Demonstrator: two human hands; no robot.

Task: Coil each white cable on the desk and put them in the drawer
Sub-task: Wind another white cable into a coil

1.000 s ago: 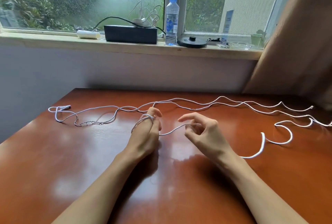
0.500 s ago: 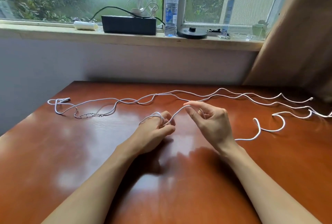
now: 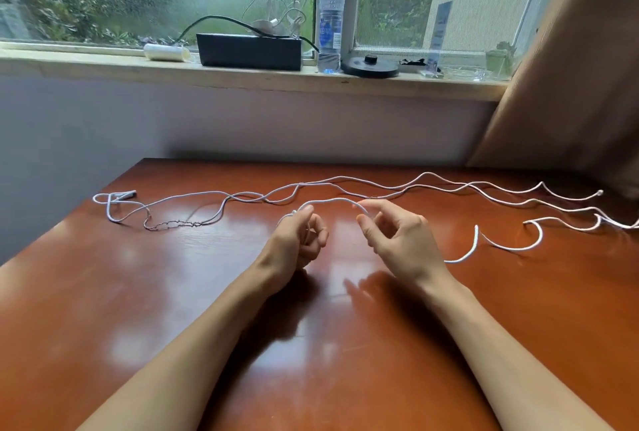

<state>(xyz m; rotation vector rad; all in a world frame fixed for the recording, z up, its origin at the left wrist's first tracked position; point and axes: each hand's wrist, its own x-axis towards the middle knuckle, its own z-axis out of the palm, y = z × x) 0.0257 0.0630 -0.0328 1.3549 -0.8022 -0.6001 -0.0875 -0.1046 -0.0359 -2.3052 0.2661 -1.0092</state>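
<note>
A thick white cable (image 3: 505, 246) arches between both hands and trails in curves to the right across the brown desk (image 3: 138, 292). My left hand (image 3: 297, 240) has its fingers curled with loops of that cable wound round them. My right hand (image 3: 397, 240) pinches the cable at the arch's right end, fingers bent. Two thinner white cables (image 3: 432, 187) lie stretched in waves along the desk's far side, one ending in a plug (image 3: 126, 194) at the left. No drawer is in view.
A thin dark twisted wire (image 3: 173, 224) lies on the desk at the left. On the windowsill stand a black box (image 3: 249, 50) with cables on top, a water bottle (image 3: 330, 22), a black round base (image 3: 369, 67) and a white roll (image 3: 166, 52). A brown curtain (image 3: 570, 85) hangs at the right.
My right hand carried the cable over and round my left hand's fingers, then drew apart to the right. The loose cable on the right slid in closer.
</note>
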